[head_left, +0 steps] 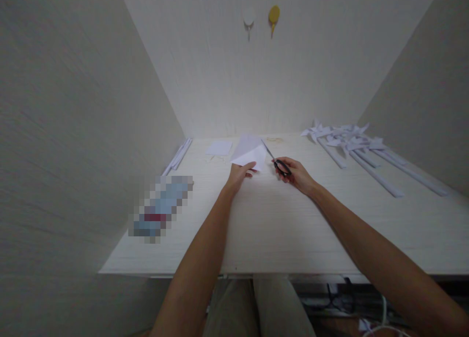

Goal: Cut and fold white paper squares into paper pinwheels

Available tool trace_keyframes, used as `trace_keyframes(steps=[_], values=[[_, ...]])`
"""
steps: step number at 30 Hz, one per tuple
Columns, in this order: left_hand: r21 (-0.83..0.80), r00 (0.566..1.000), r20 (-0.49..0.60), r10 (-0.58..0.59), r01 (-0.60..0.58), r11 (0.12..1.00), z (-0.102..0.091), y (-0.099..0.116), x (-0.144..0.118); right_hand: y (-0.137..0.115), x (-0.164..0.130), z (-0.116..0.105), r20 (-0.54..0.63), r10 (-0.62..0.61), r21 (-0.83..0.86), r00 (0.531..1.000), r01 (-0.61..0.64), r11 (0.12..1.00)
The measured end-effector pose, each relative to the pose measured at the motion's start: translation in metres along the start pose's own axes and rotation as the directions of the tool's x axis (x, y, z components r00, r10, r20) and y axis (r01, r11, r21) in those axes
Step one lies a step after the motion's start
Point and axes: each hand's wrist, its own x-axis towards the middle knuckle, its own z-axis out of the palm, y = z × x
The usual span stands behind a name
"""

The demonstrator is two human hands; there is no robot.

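Both hands work near the middle of the pale wooden table (pixel 278 229). From the head camera, the left hand (pixel 239 175) pinches the near corner of a folded white paper (pixel 251 154), fingers closed on its edge, holding it just above the tabletop. Right beside it, the right hand (pixel 297 175) grips black-handled scissors (pixel 276 161), fingers through the loops, the blades pointing away toward the paper's right edge; whether the blades touch the paper cannot be told. Behind the paper lies a small white sheet (pixel 219 148). Rolled paper sticks (pixel 178 156) lie along the left wall. Finished paper pinwheels (pixel 351 141) on long white stems are spread at the far right. Two hooks (pixel 261 17) hang on the back wall.
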Motion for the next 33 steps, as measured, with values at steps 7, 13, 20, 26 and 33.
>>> trace_keyframes(steps=[7, 13, 20, 26, 33], values=[[-0.066, 0.98, -0.198, 0.022, -0.035, 0.997, -0.002, 0.004, 0.005, 0.008, 0.003, -0.002, 0.09, -0.057, -0.164, 0.994, 0.072, 0.984], [-0.088, 0.965, -0.249, 0.078, -0.103, 0.991, -0.004, 0.001, 0.008, 0.008, 0.0, 0.0, 0.18, -0.083, -0.31, 0.98, 0.136, 0.941], [-0.126, 0.978, -0.21, 0.0, -0.027, 0.992, 0.001, 0.004, 0.007, 0.004, -0.001, 0.002, 0.18, -0.098, -0.333, 0.979, 0.154, 0.93], [-0.249, 0.989, -0.142, -0.043, 0.006, 0.969, 0.006, 0.005, 0.004, 0.003, -0.001, 0.001, 0.158, -0.08, -0.309, 0.984, 0.126, 0.943], [-0.017, 0.998, 0.005, -0.067, 0.067, 0.998, 0.001, 0.002, 0.003, 0.006, 0.0, 0.001, 0.146, -0.088, -0.248, 0.985, 0.122, 0.961]])
